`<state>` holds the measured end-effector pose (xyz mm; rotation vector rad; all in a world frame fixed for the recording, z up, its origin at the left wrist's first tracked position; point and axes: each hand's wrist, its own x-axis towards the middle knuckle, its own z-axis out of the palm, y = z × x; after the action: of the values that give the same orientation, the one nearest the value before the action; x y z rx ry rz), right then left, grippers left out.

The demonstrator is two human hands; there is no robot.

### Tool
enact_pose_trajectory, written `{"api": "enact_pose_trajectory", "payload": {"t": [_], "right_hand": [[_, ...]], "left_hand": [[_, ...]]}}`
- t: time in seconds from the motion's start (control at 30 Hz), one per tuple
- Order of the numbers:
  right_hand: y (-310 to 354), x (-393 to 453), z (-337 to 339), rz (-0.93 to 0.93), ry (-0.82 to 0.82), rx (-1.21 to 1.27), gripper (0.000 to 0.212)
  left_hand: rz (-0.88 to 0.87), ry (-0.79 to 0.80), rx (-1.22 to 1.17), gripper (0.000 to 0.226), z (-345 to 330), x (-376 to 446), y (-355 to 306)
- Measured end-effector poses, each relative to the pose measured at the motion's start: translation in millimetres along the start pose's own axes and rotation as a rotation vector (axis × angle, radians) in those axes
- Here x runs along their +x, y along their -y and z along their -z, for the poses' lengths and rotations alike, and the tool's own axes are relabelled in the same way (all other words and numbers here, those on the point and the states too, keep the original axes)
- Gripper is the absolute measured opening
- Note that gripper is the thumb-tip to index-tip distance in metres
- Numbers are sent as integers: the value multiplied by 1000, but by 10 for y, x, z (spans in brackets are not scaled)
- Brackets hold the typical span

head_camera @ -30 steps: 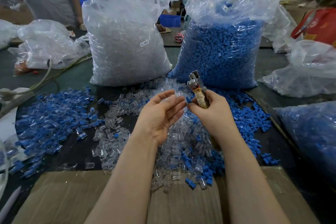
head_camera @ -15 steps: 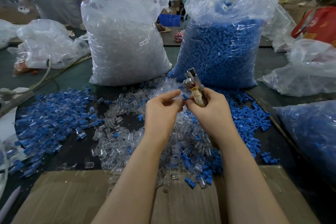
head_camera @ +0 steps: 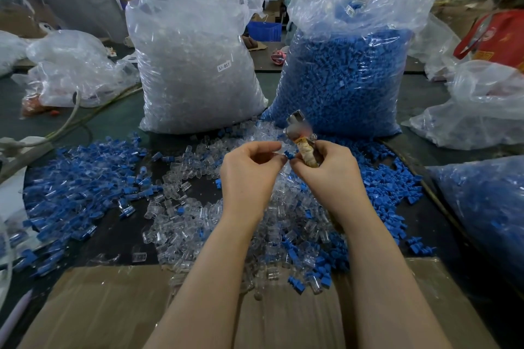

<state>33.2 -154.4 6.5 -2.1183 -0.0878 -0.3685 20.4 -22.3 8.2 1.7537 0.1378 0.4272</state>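
Observation:
My left hand (head_camera: 249, 168) and my right hand (head_camera: 326, 170) meet above a heap of clear plastic caps (head_camera: 198, 218). The left fingers are curled and pinch a clear cap against a small blue plug (head_camera: 288, 155) held between the two hands. My right hand grips a small tool (head_camera: 303, 139) with a tape-wrapped handle and a metal head that sticks up and away from me. Loose blue plugs (head_camera: 385, 187) lie to the right of the heap, and a pile of joined blue-and-clear pieces (head_camera: 76, 178) lies on the left.
Two big plastic bags stand behind the heap: clear caps (head_camera: 195, 65) on the left, blue plugs (head_camera: 346, 71) on the right. Another bag of blue parts (head_camera: 487, 212) lies at the right edge. A cardboard sheet (head_camera: 99, 309) covers the near table edge. A cable (head_camera: 71, 119) runs at left.
My left hand was open with the palm up; it has turned over and curled, pinching a clear cap against the blue plug by the right hand. The tool has barely moved.

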Motion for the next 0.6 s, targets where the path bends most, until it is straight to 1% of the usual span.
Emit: {"api": "enact_pose_trajectory", "payload": {"t": [0.37, 0.47, 0.6], "right_hand": [[2, 12, 18, -62, 18, -89, 15], [3, 9, 11, -90, 30, -8, 16], [18, -2, 23, -127, 53, 130, 13]], "left_hand": [[-183, 48, 180, 25, -16, -29, -32], [-197, 58, 180, 23, -19, -32, -25], [-119, 71, 71, 19, -4, -18, -20]]}}
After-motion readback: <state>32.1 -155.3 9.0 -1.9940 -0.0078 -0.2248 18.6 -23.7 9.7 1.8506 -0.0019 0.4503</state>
